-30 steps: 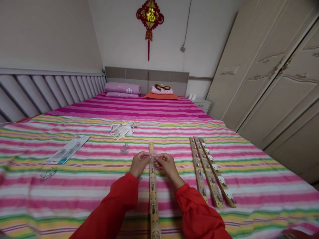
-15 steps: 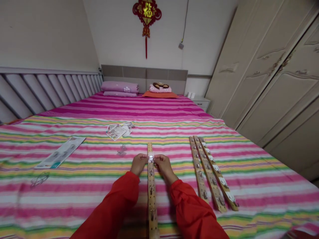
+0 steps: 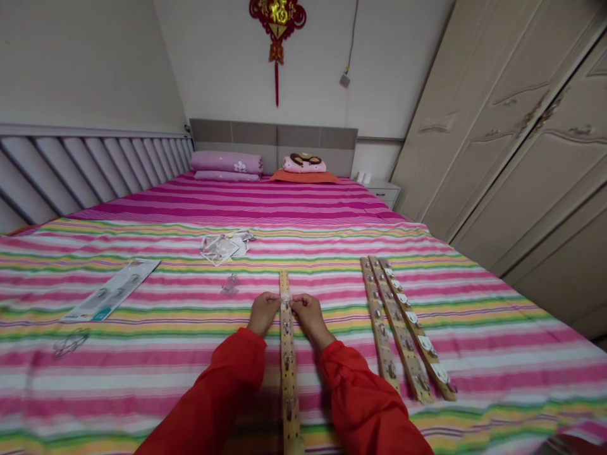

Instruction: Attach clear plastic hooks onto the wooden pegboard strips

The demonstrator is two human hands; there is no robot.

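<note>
A narrow wooden strip (image 3: 289, 373) with small holes lies lengthwise before me, with several metal hooks on clear pads along it. Near its far end, a clear-backed adhesive hook (image 3: 285, 302) is pinched from both sides. My left hand (image 3: 264, 313) grips its left edge between closed fingertips. On the opposite edge, the fingers of my right hand (image 3: 310, 319) are closed the same way. The hook sits over the strip; whether its pad touches the wood I cannot tell. Left of the strip are small clear hook pieces (image 3: 230, 285).
Three more hook-bearing wooden strips (image 3: 403, 332) lie to the right on the striped sheet (image 3: 190, 404). At left are a hook package (image 3: 111, 294) and a thin wire-like bundle (image 3: 71, 343). Opened clear packets (image 3: 225, 247) lie farther back. A wardrobe (image 3: 512, 145) stands at right.
The hook between my fingers has tipped, and its bright round face no longer shows as clearly. Both hands stay in nearly the same place; the view has shifted slightly.
</note>
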